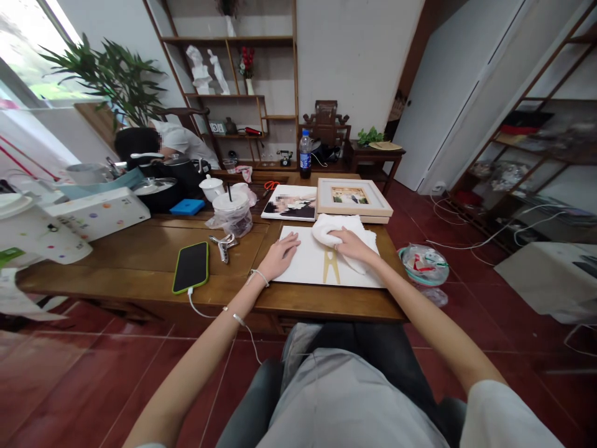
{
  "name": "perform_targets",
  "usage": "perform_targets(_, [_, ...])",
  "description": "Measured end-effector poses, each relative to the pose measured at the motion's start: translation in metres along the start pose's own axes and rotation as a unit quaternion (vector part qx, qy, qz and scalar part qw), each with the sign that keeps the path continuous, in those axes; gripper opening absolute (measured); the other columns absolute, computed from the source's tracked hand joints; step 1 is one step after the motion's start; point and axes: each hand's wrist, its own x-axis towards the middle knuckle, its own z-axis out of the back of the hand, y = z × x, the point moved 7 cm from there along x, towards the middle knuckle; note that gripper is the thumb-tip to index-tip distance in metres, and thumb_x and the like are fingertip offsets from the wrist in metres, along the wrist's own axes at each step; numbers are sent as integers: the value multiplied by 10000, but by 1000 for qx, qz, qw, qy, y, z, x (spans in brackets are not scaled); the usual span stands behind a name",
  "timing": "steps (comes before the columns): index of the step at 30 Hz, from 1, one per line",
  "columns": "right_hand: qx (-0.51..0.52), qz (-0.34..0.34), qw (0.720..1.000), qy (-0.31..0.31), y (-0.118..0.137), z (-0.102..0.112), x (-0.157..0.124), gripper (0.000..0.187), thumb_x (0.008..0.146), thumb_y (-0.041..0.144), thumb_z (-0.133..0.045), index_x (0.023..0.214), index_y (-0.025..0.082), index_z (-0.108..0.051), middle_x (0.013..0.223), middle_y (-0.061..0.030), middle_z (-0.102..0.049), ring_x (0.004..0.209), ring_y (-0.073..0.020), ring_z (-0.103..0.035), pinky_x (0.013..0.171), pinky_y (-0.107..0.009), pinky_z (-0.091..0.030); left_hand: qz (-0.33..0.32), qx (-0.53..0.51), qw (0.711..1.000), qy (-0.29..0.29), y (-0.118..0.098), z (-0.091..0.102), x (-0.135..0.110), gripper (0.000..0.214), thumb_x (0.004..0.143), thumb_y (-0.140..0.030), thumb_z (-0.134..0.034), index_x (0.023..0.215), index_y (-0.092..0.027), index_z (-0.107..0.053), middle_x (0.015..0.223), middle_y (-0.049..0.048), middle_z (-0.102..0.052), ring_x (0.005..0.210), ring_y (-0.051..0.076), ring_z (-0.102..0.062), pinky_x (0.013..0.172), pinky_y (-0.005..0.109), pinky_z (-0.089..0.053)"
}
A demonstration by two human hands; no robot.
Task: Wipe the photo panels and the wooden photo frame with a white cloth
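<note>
A white rectangular board (303, 269) lies flat near the table's front edge, with a yellowish A-shaped piece (331, 267) on its face. Resting on the board's left part, my left hand (281, 254) has its fingers stretched out and holds nothing. My right hand (351, 244) is closed on a crumpled white cloth (326, 231), pressed to the board's upper right; part of the cloth spreads out beneath the hand. Just behind the board are a photo print (291, 202) and a light wooden picture frame (354, 199) with a small picture in it.
On the wooden table's left are a charging phone (191, 267), a clear plastic-wrapped item (224, 247), a lidded cup (232, 211), a blue box (187, 206) and a tissue box (100, 213). A bottle (305, 155) stands behind. A lined bin (424, 264) sits right. Another person (186, 142) leans beyond the pots.
</note>
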Motion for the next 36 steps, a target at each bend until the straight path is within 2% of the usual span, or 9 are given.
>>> perform_targets(5, [-82,70,993,56,29,-11,-22,520,585,6,-354,1010,152,-615,1234,-119,-546,1312,-233,-259,1047,-541,-138,11,-1,1000,3,1,-1,0,361,869,-309,-402,1140,-163,-591,1251,86,-547,1219,203,-446,1066,397,-292])
perform_targets(8, [-103,92,987,85,54,-14,-51,529,563,3,-379,999,173,-626,1304,-128,-478,1314,-218,-254,1053,-522,-147,20,1,1000,1,2,-1,0,353,865,-316,-401,1104,-168,-614,1252,82,-547,1216,206,-450,1068,408,-284])
perform_targets(11, [-103,115,981,114,77,-15,-76,546,559,-8,-385,994,211,-631,1334,-83,-452,1317,-190,-248,1070,-489,-137,25,-4,1000,2,3,-1,0,362,866,-322,-391,1100,-164,-617,1249,86,-548,1218,206,-448,1070,411,-280])
perform_targets(15, [-81,127,977,150,87,-11,-88,559,553,-18,-374,980,225,-641,1296,-50,-499,1302,-194,-284,1082,-464,-138,27,-6,1000,8,3,-2,1,383,873,-321,-373,1106,-133,-611,1259,112,-535,1222,209,-443,1069,416,-277])
perform_targets(21, [-19,106,978,178,58,-5,-60,544,570,0,-363,986,214,-641,1139,-15,-620,1223,-223,-415,1059,-411,-233,20,-2,1000,3,3,-2,0,370,873,-327,-378,1104,-157,-612,1260,92,-539,1223,206,-442,1071,410,-274])
perform_targets(24, [-37,82,985,147,38,-5,-34,505,584,25,-373,972,199,-646,1050,-24,-659,1123,-256,-506,1041,-430,-248,21,-3,1000,0,4,-2,0,362,870,-335,-391,1095,-167,-619,1257,84,-543,1218,204,-448,1075,395,-272])
perform_targets(26, [-61,63,990,112,30,-6,-18,516,601,31,-373,1020,193,-626,1107,-37,-635,1108,-263,-512,1031,-437,-254,22,-2,1000,-2,4,-1,1,364,870,-339,-393,1093,-162,-620,1252,88,-547,1214,203,-453,1076,389,-271])
perform_targets(32, [-167,5,984,68,36,-27,3,566,668,26,-386,1211,144,-491,1339,-138,-435,1310,-314,-224,986,-580,-215,13,4,1000,5,2,-2,0,403,881,-340,-365,1114,-117,-607,1252,120,-540,1214,207,-453,1065,384,-290])
perform_targets(36, [-236,21,970,53,60,-39,-10,516,688,42,-422,1182,149,-524,1388,-145,-361,1315,-332,-183,981,-630,-145,16,17,1000,9,2,-2,0,396,885,-332,-352,1124,-138,-602,1260,104,-536,1220,199,-446,1062,383,-293])
